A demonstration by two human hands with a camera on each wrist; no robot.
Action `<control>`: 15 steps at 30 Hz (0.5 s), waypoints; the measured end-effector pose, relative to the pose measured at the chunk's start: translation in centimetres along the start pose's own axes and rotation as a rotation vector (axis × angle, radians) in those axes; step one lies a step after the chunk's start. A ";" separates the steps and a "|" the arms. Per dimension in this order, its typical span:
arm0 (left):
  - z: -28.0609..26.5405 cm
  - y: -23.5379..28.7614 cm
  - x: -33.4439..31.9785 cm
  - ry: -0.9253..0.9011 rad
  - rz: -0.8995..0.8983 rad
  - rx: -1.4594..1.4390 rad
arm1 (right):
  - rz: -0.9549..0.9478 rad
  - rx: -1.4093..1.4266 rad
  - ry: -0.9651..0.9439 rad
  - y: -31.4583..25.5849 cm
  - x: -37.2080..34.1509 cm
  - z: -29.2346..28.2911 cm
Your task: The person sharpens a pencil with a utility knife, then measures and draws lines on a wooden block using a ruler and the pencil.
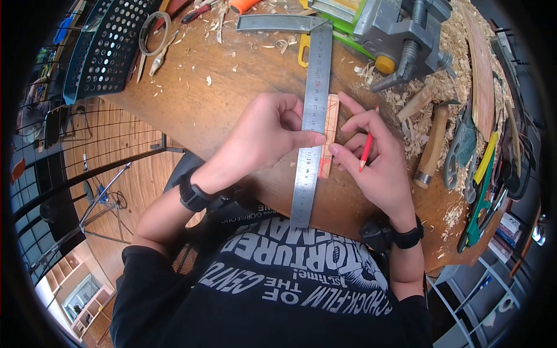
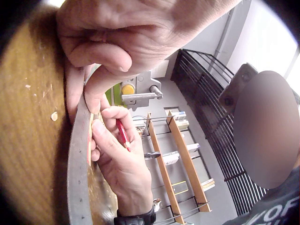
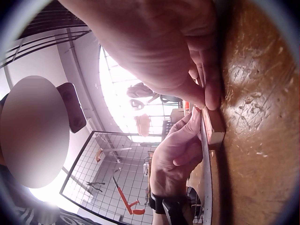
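A steel ruler [image 1: 317, 75] lies lengthwise over the wooden bench, its near end by the person's shirt. Along its right edge sits a small wooden block [image 1: 332, 116] with pencil lines and red marks on its face. My left hand [image 1: 264, 124] grips the ruler, thumb pressed across it at the block and fingers curled at its far side. The right hand [image 1: 374, 153] pinches the block's side with thumb and fingertips. A red pencil [image 1: 366, 152] is tucked among the right fingers, its tip pointing toward the person. In the right wrist view the block's end [image 3: 214, 133] shows beside the ruler's edge.
A grey metal bar [image 1: 272, 23] meets the ruler's far end. Beyond it stands a metal vise [image 1: 400, 40] on the right, amid wood shavings. Chisel handle [image 1: 432, 148] and several tools lie at the right; a black perforated basket [image 1: 107, 55] stands at the left.
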State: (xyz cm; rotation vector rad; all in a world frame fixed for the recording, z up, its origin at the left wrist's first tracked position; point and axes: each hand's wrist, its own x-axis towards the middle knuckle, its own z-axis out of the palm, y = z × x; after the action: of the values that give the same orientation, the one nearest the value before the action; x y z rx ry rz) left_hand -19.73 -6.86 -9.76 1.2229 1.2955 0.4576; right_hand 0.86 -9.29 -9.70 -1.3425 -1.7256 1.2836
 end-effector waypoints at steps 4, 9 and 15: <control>0.0 0.2 -0.1 0.003 -0.017 -0.003 | 0.006 0.044 0.015 0.2 0.0 0.2; -0.1 0.6 -0.1 -0.001 -0.026 0.026 | 0.004 0.068 0.015 0.4 0.0 0.2; -0.1 0.7 -0.1 -0.009 -0.054 0.002 | 0.065 0.359 0.092 -0.2 -0.3 0.3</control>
State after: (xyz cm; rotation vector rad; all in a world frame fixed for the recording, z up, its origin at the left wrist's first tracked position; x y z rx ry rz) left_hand -19.59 -6.65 -9.06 1.1872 1.3183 0.4119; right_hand 0.60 -9.70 -9.58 -1.2315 -1.3211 1.4616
